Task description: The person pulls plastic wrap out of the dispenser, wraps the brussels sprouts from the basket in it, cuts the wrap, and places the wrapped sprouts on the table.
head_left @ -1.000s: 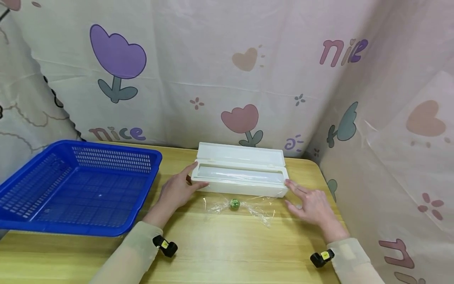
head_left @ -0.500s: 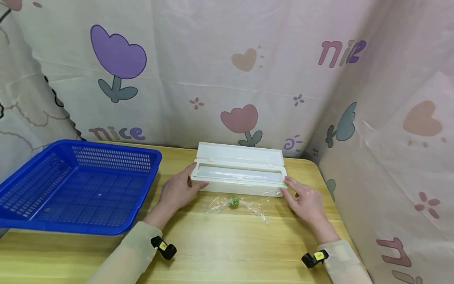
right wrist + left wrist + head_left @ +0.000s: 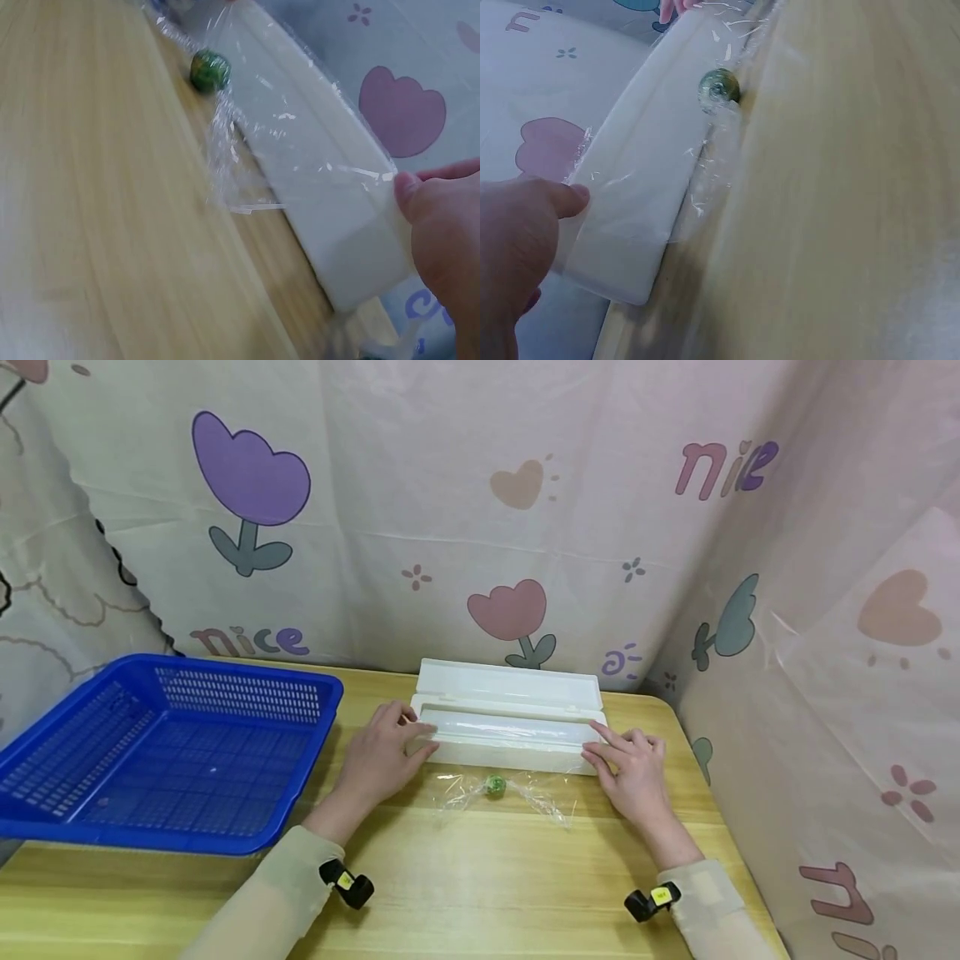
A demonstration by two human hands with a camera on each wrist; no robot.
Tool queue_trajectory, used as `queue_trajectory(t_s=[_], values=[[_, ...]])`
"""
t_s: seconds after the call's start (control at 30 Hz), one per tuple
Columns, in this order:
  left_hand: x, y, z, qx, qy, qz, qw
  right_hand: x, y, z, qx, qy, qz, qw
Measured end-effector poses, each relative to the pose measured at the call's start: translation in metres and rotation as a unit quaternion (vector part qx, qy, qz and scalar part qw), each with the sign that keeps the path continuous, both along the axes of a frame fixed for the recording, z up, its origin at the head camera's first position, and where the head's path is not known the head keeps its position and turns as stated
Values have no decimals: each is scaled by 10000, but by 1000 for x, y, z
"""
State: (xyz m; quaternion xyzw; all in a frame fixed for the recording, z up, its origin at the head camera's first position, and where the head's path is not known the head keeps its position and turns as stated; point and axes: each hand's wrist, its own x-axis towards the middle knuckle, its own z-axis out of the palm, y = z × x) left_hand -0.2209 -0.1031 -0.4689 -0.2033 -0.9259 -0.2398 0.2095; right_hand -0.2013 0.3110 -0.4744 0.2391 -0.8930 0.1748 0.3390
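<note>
A white cling film dispenser (image 3: 510, 758) stands on the table with its lid tipped back and a roll of film inside. Clear cling film (image 3: 540, 797) hangs down over its front onto the table. A small round green item (image 3: 495, 786), its kind unclear, sits amid the crumpled film just before the dispenser. At the left end, my left hand (image 3: 378, 756) pinches the film at the front top edge with thumb and index finger. My right hand (image 3: 633, 772) does likewise near the right end, its thumb (image 3: 407, 191) at the film's gathered edge.
To the left is a large blue plastic basket (image 3: 300, 793) with perforated sides. A printed curtain (image 3: 375, 527) hangs behind the wooden table (image 3: 480, 877) and along its right side. Black wrist cameras sit on both sleeves.
My right hand has moved left and inward along the dispenser's front edge. My left hand's index finger has come from the dispenser's left end onto the front top edge.
</note>
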Motion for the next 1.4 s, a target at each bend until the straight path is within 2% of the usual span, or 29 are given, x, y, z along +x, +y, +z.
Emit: queue_trajectory(t_s=[0.07, 0.33, 0.47, 0.63, 0.8, 0.93, 1.2, 1.4], values=[[-1, -1, 0, -84, 195, -268, 9994, 0, -2, 0, -168, -65, 135, 9997], [0, -4, 0, 72, 498, -791, 9956, 4, -5, 0, -693, -288, 711, 9946], [6, -5, 0, 24, 419, -1119, 9928, 13, -1, -2, -851, -393, 968, 9909], [20, -9, 3, -73, 210, -1250, 9919, 24, 4, -3, -801, -450, 1137, 9893], [34, -15, 4, -290, 88, -1309, 9909, 39, 8, -7, -556, -584, 1398, 9869], [40, -21, 0, -621, -35, -1472, 9871, 49, 9, -12, -120, -728, 1586, 9846], [43, -27, -12, -1015, -702, -1754, 9767, 59, 2, -26, 915, -961, 1462, 9803], [42, -27, -16, -1166, -757, -2087, 9681, 63, 0, -32, 1282, -1100, 1468, 9746]])
